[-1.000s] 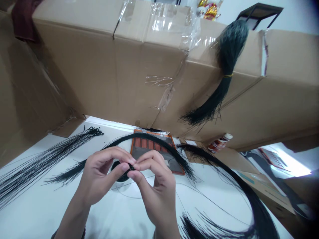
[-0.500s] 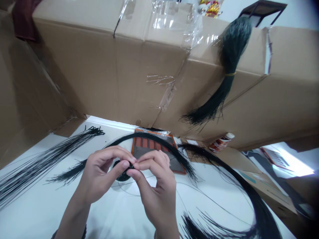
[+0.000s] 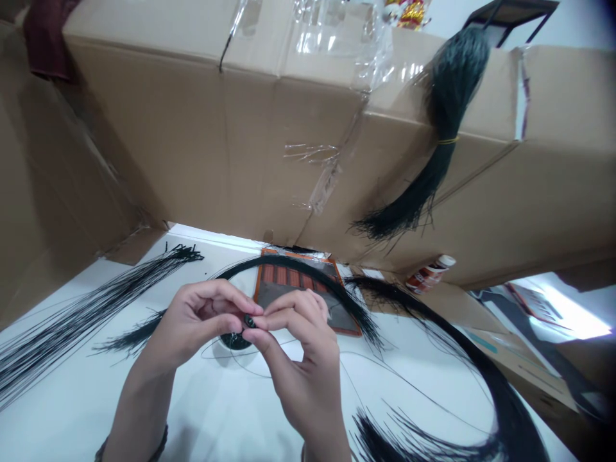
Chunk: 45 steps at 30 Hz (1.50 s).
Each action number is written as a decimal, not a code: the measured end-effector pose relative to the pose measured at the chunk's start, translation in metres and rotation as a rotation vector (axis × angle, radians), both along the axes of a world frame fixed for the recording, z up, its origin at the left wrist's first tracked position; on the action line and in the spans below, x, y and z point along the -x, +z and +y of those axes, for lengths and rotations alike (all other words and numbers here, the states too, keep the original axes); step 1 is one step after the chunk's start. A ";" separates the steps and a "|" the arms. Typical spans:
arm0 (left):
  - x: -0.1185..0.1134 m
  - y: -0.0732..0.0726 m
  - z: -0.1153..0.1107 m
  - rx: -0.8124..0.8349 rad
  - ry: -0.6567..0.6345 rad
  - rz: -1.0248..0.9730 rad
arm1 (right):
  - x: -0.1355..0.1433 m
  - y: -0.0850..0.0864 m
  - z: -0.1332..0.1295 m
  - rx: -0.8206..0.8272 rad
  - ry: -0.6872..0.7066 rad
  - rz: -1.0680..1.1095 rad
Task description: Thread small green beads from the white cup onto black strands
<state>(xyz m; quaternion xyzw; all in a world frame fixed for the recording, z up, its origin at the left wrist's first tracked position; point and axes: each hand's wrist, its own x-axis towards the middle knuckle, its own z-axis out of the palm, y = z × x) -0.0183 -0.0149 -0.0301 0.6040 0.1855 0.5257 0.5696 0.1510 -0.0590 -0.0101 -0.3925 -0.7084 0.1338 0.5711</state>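
Note:
My left hand and my right hand meet at the fingertips over the white table. Between them is a small dark shiny piece, pinched by the thumb and fingers of my right hand. The left fingertips touch its left side, thumb and forefinger slightly apart. Thin dark strands loop near my hands. Just below and behind the left fingertips sits a round container of dark glittering bits, partly hidden. Behind my hands, a curved dark bundle of strands crosses an orange-edged tray.
Dark strand bundles lie at left and right. Another tied bundle hangs over the cardboard wall. A red bottle with a white cap stands by the wall at right.
My left thumb has drawn back a little from the fingertip pinch, so the small dark piece shows more clearly. My right hand has hardly moved.

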 end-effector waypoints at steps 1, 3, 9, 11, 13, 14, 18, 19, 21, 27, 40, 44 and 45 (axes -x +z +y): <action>0.001 0.001 -0.001 -0.006 0.009 0.019 | 0.000 0.000 0.000 0.000 -0.003 0.002; 0.002 0.003 -0.003 -0.034 0.046 0.046 | 0.000 0.000 0.000 -0.008 -0.005 -0.007; 0.001 0.009 -0.012 -0.160 0.210 0.096 | 0.000 -0.001 0.000 -0.040 -0.003 -0.049; 0.001 0.009 -0.013 -0.199 0.243 0.119 | 0.000 -0.001 0.000 -0.039 -0.006 -0.050; 0.001 0.008 -0.014 -0.227 0.264 0.142 | -0.001 -0.001 0.001 -0.039 -0.010 -0.044; 0.001 0.008 -0.013 -0.241 0.269 0.150 | -0.001 -0.001 0.001 -0.041 -0.013 -0.039; 0.001 0.006 -0.011 -0.281 0.253 0.149 | -0.001 0.000 0.002 -0.048 -0.016 -0.030; 0.000 0.006 -0.010 -0.281 0.244 0.143 | -0.001 0.001 0.002 -0.048 -0.013 -0.032; 0.000 0.006 -0.010 -0.265 0.231 0.132 | -0.002 0.002 0.003 -0.048 -0.005 -0.039; 0.001 0.009 -0.011 -0.203 0.179 0.118 | -0.005 0.004 0.003 -0.053 0.036 -0.068; 0.004 0.009 -0.006 -0.186 0.075 0.111 | -0.009 0.004 0.005 -0.066 0.080 -0.116; 0.003 0.008 -0.007 -0.185 0.043 0.092 | -0.010 0.004 0.006 -0.071 0.080 -0.102; 0.002 0.008 -0.007 -0.181 0.041 0.087 | -0.010 0.005 0.006 -0.066 0.078 -0.098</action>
